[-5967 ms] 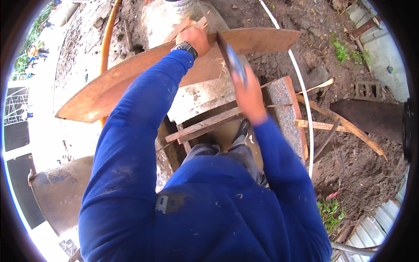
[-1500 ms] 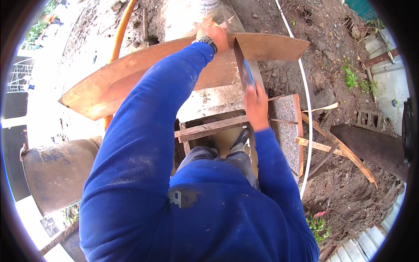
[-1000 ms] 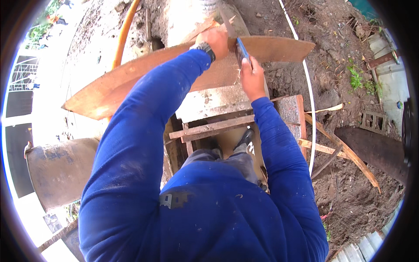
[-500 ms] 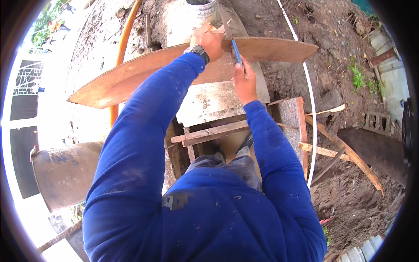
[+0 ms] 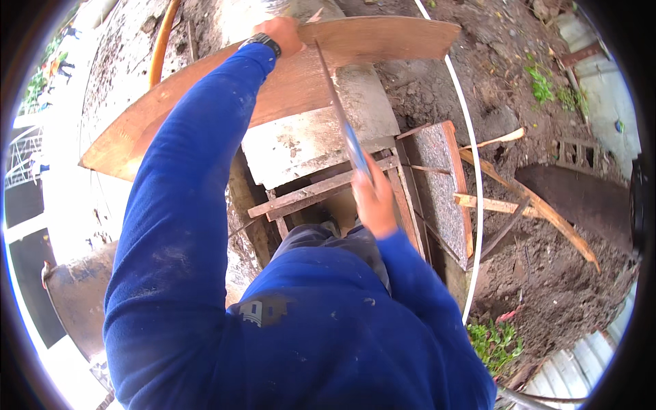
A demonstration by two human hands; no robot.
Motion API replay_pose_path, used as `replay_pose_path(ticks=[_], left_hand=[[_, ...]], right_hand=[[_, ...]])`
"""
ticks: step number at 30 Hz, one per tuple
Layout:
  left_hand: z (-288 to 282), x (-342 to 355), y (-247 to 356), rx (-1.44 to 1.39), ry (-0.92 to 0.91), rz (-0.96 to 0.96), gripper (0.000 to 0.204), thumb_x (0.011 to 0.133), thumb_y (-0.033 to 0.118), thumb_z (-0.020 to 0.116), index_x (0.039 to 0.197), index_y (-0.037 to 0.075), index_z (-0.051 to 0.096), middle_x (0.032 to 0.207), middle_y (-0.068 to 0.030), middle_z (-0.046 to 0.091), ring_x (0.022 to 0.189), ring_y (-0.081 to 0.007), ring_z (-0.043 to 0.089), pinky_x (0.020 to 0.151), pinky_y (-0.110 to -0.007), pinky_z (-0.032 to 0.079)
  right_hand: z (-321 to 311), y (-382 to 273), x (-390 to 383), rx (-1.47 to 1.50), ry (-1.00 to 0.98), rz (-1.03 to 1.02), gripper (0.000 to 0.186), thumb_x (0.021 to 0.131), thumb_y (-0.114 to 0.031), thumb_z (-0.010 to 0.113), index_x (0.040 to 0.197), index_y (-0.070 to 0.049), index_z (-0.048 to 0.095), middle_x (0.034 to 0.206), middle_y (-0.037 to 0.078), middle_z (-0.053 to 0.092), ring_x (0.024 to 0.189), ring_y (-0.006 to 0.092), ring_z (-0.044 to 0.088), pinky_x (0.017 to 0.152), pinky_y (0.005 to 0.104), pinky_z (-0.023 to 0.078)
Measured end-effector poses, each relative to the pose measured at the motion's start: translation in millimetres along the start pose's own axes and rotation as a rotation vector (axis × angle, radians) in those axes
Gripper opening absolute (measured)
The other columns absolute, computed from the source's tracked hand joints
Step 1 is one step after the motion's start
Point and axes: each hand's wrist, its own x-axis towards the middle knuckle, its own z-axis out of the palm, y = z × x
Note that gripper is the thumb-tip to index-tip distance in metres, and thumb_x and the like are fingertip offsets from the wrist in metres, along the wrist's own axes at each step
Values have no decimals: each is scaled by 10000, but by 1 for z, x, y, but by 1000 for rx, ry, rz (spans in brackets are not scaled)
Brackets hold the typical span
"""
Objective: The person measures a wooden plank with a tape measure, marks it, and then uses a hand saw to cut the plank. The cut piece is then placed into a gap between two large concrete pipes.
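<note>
A long, thin plywood board [image 5: 171,102] stands on edge across a pale concrete slab [image 5: 294,147]. My left hand [image 5: 281,34], with a watch on its wrist, is closed over the board's upper edge. Lower down and nearer my body, my right hand [image 5: 374,195] is wrapped round the blue handle of a handsaw [image 5: 335,99]. The narrow blade slants up and left from the handle, and its tip reaches the board's top edge just right of my left hand. Some of my left fingers are hidden behind the board.
Before my legs runs a wooden crosspiece [image 5: 324,186] over a pit. A speckled panel [image 5: 437,184] leans at the right, near a white hose [image 5: 471,157] and broken wood strips [image 5: 553,219]. A rusty drum [image 5: 85,287] lies at the left; an orange pipe [image 5: 162,44] rises behind the board.
My right hand has drawn the saw back toward my body, so more of the blade shows on my side of the board. My left hand stays on the board. The whole view has shifted.
</note>
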Motion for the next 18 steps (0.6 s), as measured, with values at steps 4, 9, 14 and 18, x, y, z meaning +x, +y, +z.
replay_pose_path(ticks=[4,9,14,18], left_hand=[[3,-2,0,54,44,-25,565,912,475,758,1388,180,688,1274,-139,767,1177,-346,740,998,-502,592],[-2,-42,22,31,82,18,510,897,424,772,1324,151,707,1220,-160,777,1120,-358,758,941,-500,609],[-1,-35,17,-13,116,59,420,900,356,753,1243,114,739,1166,-175,785,1109,-368,762,931,-507,610],[-3,-24,1,-42,79,55,360,932,266,648,1227,93,759,1190,-178,788,1126,-351,764,979,-486,599]], right_hand=[[-19,-34,-76,0,42,31,598,1121,-390,561,1521,54,546,881,1,616,734,56,528,634,257,438],[34,-51,137,-206,49,-125,516,1112,-371,566,1388,61,624,1010,228,728,895,326,684,837,432,525],[56,-36,168,-249,158,-316,407,1117,-351,562,1265,15,662,800,34,587,701,126,552,622,317,449],[23,-2,29,-50,75,-129,475,1135,-345,546,1443,16,559,800,-30,555,652,51,483,561,251,401]])
